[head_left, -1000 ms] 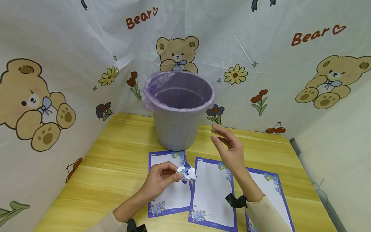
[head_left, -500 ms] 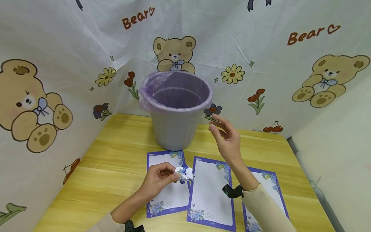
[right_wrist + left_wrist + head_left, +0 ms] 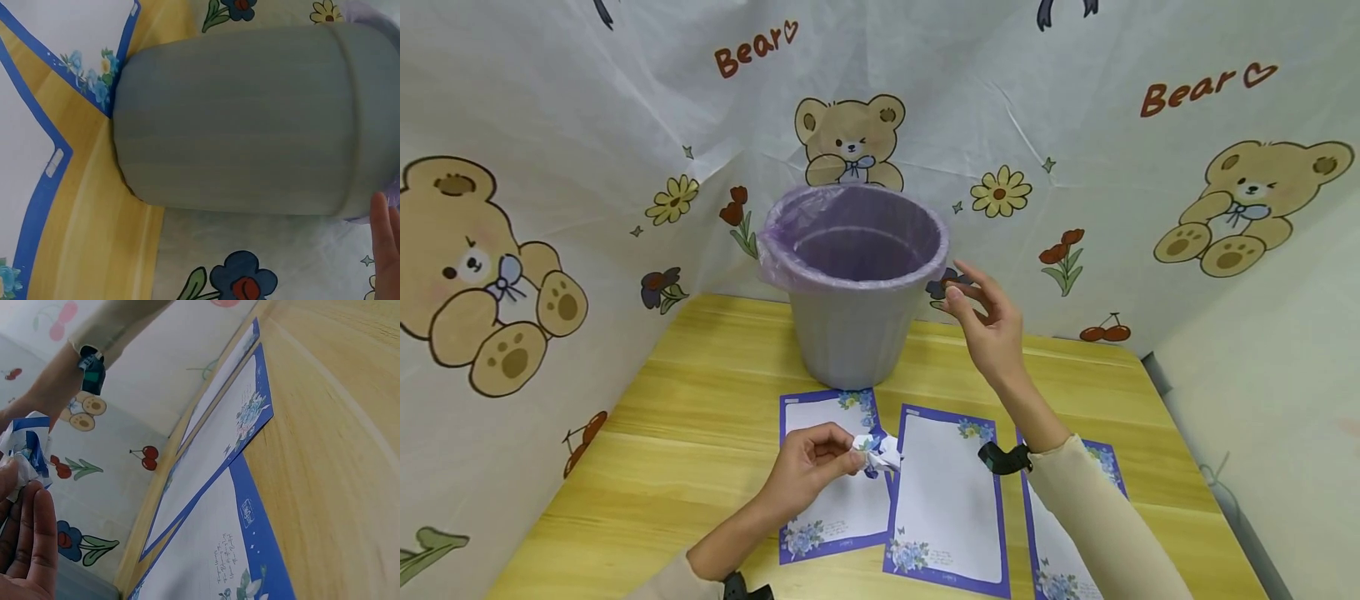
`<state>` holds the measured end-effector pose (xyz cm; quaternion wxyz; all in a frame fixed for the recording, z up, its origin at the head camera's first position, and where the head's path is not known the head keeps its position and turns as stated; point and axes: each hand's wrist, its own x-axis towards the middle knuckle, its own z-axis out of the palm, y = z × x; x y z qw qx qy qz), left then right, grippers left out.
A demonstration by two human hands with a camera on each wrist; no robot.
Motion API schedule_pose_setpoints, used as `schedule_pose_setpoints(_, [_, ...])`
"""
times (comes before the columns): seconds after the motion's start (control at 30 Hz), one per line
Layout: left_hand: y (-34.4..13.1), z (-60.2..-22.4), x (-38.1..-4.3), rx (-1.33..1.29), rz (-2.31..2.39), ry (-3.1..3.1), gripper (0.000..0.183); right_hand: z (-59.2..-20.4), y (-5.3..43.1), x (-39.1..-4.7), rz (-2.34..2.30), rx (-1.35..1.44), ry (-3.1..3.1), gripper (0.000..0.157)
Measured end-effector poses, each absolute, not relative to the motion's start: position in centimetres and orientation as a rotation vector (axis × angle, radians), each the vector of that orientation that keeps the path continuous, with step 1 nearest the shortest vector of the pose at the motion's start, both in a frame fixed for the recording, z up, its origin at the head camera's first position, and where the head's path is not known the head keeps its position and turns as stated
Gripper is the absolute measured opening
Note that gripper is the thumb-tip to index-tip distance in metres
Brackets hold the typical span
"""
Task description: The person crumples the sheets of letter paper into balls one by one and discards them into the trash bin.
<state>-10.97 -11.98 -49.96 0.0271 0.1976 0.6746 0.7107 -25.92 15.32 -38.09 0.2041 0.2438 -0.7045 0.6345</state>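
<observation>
Between thumb and fingers, my left hand pinches a crumpled ball of paper, white with blue floral print. The left wrist view shows the same crumpled paper at its left edge. Raised on the right, my right hand holds nothing, its fingers loosely bent close to the right side of a grey trash bin. A translucent purple bag lines the bin and folds over its rim. In the right wrist view, fingertips show near the bin's rim.
Three blue-bordered sheets lie on the wooden table: a left sheet, a middle sheet and a right sheet partly behind my right sleeve. A bear-printed cloth hangs behind and beside the table.
My right hand has risen toward the bin's rim, its forearm covering more of the right sheet. The left hand keeps its pinch on the crumpled paper; the view has shifted slightly.
</observation>
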Motion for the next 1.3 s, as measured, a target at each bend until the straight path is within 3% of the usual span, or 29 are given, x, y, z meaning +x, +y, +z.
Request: schedule_pose_setpoints(1.3, [-12.3, -51.1, -10.5, 0.508, 2.173, 2.062, 0.011, -35.4, 14.5, -30.0, 1.573, 0.751, -2.275, 0.055])
